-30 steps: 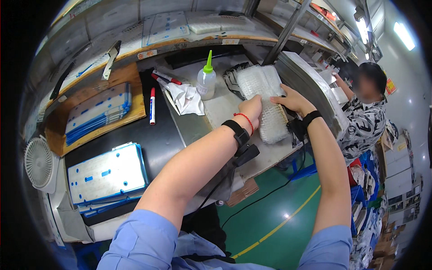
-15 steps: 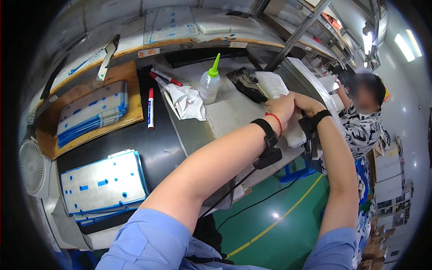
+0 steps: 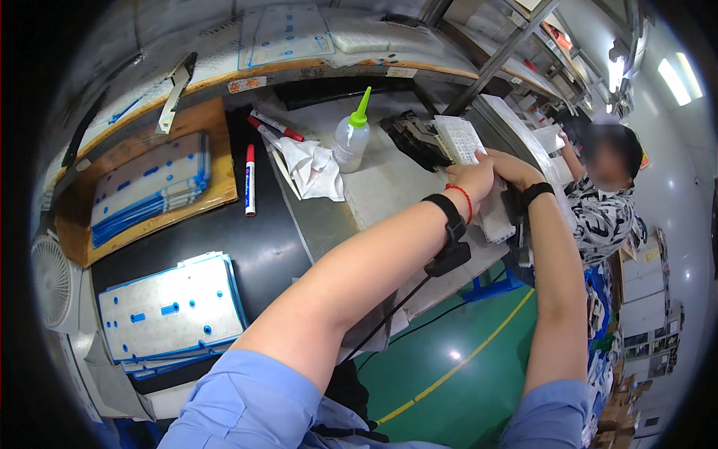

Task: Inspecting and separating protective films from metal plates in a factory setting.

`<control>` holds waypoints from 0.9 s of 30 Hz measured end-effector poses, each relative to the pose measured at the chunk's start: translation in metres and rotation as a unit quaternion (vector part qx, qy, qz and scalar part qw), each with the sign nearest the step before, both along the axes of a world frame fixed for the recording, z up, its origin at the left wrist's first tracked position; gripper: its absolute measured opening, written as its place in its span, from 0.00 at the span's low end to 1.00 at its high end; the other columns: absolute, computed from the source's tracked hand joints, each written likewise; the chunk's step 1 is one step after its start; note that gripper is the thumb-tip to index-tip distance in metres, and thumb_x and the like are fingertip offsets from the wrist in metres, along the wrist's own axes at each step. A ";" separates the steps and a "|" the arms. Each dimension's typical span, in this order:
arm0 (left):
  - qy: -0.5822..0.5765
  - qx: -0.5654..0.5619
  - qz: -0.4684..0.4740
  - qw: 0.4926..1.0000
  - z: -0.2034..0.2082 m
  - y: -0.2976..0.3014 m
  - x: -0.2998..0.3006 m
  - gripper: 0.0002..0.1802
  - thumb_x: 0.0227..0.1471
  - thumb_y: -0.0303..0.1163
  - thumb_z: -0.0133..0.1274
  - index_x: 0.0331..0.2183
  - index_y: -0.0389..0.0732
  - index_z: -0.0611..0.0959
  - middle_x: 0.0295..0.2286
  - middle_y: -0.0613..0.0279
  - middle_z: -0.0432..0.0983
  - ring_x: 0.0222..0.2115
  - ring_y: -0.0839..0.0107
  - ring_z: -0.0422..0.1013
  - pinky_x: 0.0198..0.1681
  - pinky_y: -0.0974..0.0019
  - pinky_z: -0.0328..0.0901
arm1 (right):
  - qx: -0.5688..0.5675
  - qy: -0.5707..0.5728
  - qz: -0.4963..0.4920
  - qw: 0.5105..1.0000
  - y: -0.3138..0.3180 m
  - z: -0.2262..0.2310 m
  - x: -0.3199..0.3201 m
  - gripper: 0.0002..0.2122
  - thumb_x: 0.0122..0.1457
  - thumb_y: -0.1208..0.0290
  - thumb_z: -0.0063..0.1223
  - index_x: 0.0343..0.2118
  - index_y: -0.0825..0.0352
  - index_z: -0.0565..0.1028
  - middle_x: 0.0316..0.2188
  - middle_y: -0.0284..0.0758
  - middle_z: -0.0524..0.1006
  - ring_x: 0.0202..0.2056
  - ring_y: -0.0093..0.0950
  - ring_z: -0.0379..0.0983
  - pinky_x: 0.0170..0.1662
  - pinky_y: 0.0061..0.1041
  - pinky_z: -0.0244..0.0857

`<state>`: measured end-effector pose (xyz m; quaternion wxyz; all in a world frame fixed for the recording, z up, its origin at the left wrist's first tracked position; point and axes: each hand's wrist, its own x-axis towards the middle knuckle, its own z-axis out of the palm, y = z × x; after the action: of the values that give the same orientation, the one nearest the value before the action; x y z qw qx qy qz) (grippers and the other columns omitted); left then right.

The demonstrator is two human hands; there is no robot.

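At the right end of the bench lies a stack of white sheets with a grid-like texture [image 3: 458, 139], its nearer end showing below my wrists. My left hand [image 3: 473, 181] is closed at its middle, the fingers bent and partly hidden. My right hand [image 3: 511, 169] curls over the far right side of the same stack, close against the left one. Which fingertips press on it cannot be made out fully. Beside the stack, to the left, is a crumpled black plastic bag [image 3: 416, 141]. Both wrists wear black straps.
A bottle with a green nozzle [image 3: 351, 140], crumpled white tissue [image 3: 312, 168] and a red-capped marker [image 3: 250, 181] stand or lie left of my hands. Blue-edged white plates [image 3: 172, 307] are stacked on the black mat. A co-worker in a patterned top [image 3: 598, 213] is at the right.
The white stack has turned slightly and shows more of its textured upper face. Both hands stay on it, and my left hand has shifted a little to the right.
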<state>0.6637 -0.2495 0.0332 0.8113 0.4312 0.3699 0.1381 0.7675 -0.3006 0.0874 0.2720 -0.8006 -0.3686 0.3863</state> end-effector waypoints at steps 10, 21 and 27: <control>-0.059 0.012 -0.015 0.998 -0.012 -0.024 -0.022 0.47 0.48 0.43 0.48 0.56 0.27 0.43 0.53 0.40 0.57 0.51 0.55 0.62 0.52 0.58 0.59 | 0.013 0.006 -0.090 0.996 -0.098 -0.019 0.011 0.39 0.57 0.49 0.50 0.60 0.77 0.50 0.56 0.47 0.61 0.55 0.29 0.59 0.56 0.23 0.53; -0.054 0.011 -0.066 0.996 0.007 -0.041 -0.022 0.56 0.46 0.43 0.52 0.56 0.23 0.32 0.53 0.37 0.55 0.50 0.57 0.63 0.50 0.60 0.63 | 0.180 -0.182 -0.286 0.923 -0.112 -0.055 0.007 0.34 0.57 0.48 0.47 0.53 0.79 0.62 0.52 0.48 0.67 0.55 0.36 0.62 0.56 0.27 0.54; -0.080 -0.037 -0.059 0.994 -0.002 -0.021 -0.013 0.56 0.44 0.45 0.50 0.59 0.29 0.34 0.59 0.43 0.44 0.58 0.53 0.52 0.58 0.58 0.54 | 0.430 -0.202 -0.450 0.756 -0.106 -0.058 -0.109 0.28 0.61 0.59 0.45 0.57 0.76 0.58 0.54 0.45 0.64 0.56 0.32 0.59 0.59 0.26 0.47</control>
<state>0.6508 -0.2706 0.0307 0.8602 0.4095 0.2830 0.1106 0.6587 -0.4062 0.0297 0.6490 -0.7326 -0.1398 -0.1505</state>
